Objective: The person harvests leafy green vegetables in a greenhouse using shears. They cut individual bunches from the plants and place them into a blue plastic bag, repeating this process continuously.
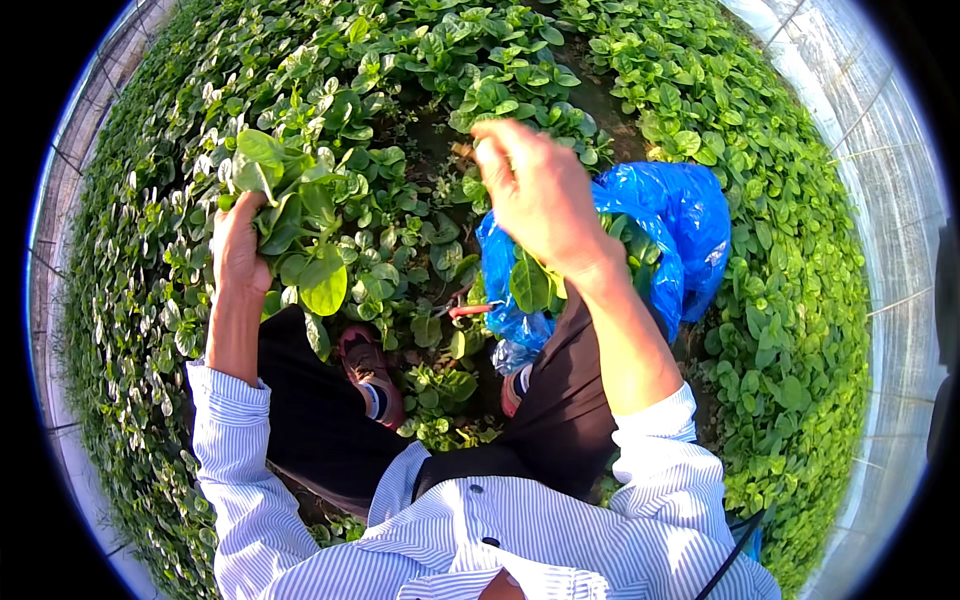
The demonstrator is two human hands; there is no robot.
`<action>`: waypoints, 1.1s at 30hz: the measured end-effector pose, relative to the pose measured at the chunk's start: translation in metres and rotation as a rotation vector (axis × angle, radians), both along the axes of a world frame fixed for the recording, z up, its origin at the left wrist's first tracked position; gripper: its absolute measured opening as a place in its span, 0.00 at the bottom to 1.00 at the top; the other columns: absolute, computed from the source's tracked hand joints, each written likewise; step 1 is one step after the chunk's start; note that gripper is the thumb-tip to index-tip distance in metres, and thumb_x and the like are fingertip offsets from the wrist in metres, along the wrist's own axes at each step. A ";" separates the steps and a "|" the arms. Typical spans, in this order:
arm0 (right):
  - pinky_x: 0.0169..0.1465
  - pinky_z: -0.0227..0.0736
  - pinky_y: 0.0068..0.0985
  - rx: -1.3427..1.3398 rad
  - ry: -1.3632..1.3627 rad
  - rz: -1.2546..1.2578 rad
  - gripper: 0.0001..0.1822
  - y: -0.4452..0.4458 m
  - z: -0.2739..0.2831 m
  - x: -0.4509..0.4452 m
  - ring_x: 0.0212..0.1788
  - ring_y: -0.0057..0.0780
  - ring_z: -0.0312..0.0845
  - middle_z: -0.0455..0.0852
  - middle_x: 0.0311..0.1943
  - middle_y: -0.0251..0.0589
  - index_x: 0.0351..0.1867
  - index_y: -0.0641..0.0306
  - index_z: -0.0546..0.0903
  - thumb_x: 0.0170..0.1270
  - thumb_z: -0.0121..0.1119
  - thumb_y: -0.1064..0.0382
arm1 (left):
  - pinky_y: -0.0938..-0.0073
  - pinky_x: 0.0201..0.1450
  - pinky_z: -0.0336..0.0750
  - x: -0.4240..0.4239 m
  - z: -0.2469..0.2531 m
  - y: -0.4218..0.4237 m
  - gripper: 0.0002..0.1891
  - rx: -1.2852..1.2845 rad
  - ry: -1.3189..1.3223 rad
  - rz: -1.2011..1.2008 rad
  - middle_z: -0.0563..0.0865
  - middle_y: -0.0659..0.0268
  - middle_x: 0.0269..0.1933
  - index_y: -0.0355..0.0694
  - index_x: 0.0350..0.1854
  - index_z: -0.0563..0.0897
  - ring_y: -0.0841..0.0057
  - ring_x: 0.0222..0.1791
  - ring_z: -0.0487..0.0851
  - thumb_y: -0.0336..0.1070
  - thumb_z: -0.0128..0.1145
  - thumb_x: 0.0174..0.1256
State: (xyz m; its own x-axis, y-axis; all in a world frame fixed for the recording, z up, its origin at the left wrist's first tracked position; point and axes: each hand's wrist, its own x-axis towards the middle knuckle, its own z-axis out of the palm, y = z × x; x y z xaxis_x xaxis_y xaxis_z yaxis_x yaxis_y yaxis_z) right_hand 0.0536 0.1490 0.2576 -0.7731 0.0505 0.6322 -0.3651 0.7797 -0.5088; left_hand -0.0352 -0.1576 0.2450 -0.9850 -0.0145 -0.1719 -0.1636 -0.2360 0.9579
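My left hand (238, 244) is closed around a bunch of broad-leaved green stems (300, 202), held up over the plants at the left. Ahead of my right knee, my right hand (536, 199) hangs above a blue plastic bag (694, 225). Its fingers are bent and blurred, with thumb and forefinger apart, and I see nothing in them. Picked leaves (530, 285) show in the bag's mouth, partly covered by my right hand and forearm. Against the bag's left side lies a red-handled cutting tool (470, 310), its blades mostly lost among leaves.
Dense rows of leafy green plants (787, 300) surround me, with a strip of bare soil (607, 112) running ahead. My left shoe (367, 367) and right shoe (512, 394) stand among low plants. Translucent plastic sheeting (885, 172) walls the right side.
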 end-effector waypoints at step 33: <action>0.47 0.77 0.41 0.069 -0.729 0.035 0.10 0.110 -0.098 0.021 0.43 0.48 0.84 0.87 0.36 0.51 0.42 0.63 0.84 0.66 0.58 0.61 | 0.69 0.46 0.81 0.005 -0.063 0.047 0.16 -1.196 0.346 -0.855 0.89 0.56 0.45 0.34 0.53 0.82 0.71 0.41 0.87 0.36 0.59 0.66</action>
